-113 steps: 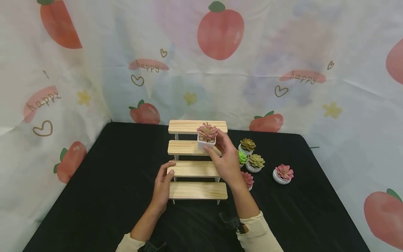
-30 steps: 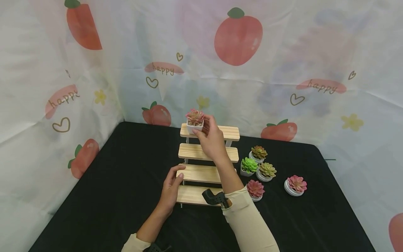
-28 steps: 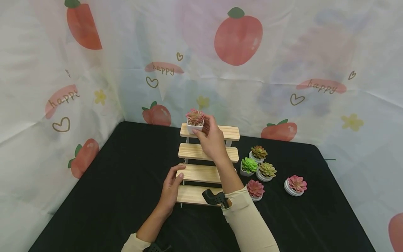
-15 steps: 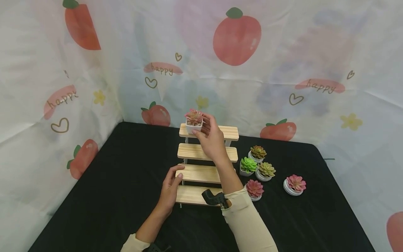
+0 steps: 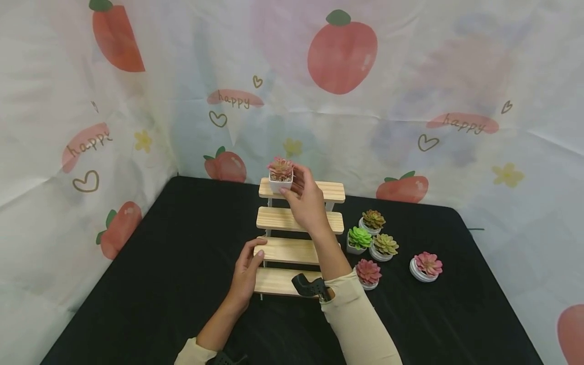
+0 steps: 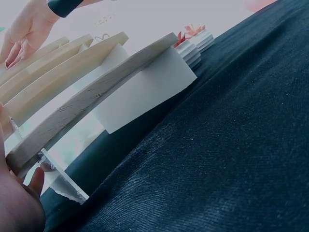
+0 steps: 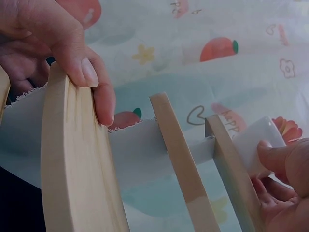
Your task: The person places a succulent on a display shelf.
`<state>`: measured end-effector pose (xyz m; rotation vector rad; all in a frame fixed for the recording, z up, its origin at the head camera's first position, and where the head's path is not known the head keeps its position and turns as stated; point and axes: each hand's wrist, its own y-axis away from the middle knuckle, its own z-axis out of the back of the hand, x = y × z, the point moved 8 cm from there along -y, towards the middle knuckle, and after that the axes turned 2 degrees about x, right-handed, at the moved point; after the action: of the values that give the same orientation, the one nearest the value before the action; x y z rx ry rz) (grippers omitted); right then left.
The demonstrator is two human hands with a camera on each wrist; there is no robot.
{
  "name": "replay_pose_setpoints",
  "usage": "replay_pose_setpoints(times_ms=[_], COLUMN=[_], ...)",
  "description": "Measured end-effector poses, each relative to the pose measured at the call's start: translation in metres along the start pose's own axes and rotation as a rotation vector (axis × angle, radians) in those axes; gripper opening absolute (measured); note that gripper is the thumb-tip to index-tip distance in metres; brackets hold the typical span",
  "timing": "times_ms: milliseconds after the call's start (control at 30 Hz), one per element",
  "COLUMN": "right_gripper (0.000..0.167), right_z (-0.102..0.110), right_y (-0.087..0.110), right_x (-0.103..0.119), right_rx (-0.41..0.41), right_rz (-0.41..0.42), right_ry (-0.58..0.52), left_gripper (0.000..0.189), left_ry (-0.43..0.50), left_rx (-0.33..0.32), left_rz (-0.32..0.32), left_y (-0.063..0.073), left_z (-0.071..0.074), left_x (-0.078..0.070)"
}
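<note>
In the head view a four-tier wooden shelf stand [image 5: 298, 250] rests on the black cloth. My right hand [image 5: 309, 203] holds a pink succulent in a white square pot [image 5: 280, 175] at the left end of the top tier. The right wrist view shows the thumb against the white pot [image 7: 260, 145], right at the top board's edge. My left hand [image 5: 245, 274] grips the left end of the second tier from the bottom, its fingers [image 7: 72, 48] curled over the board in the right wrist view.
Right of the stand are a green succulent [image 5: 359, 239], a brownish one [image 5: 373, 220], a yellow-green one [image 5: 385, 246] and a dark pink one [image 5: 368, 272]. Another pink succulent [image 5: 428, 264] stands farther right. A printed curtain [image 5: 292, 121] hangs behind the black-covered table [image 5: 191, 243].
Since the earliest frame my right hand has carried the potted succulent up and left, from in front of the upper tiers to the top tier's left end. During the last second both hands stay nearly still.
</note>
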<state>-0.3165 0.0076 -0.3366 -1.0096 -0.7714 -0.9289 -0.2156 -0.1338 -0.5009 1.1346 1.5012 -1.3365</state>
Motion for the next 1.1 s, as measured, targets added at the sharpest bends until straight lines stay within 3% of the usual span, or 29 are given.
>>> replay_pose_setpoints(times_ms=[500,900,1100], right_gripper=[0.072,0.061,0.053], right_z=[0.016,0.043,0.054], right_y=[0.016,0.047,0.063], right_x=[-0.003,-0.004,-0.014], right_rx=[-0.004,-0.110,-0.206], right_rz=[0.012,0.076,0.105], right_ry=[0.077,0.012,-0.043], left_gripper=[0.027,0.028,0.028], left_ry=[-0.002,-0.006,-0.011], left_rx=[-0.004,-0.003,0.000], left_rz=[0.007,0.011,0.015], left_y=[0.002,0.001,0.001], left_z=[-0.004,-0.003,-0.001], left_x=[-0.001,-0.001,0.000])
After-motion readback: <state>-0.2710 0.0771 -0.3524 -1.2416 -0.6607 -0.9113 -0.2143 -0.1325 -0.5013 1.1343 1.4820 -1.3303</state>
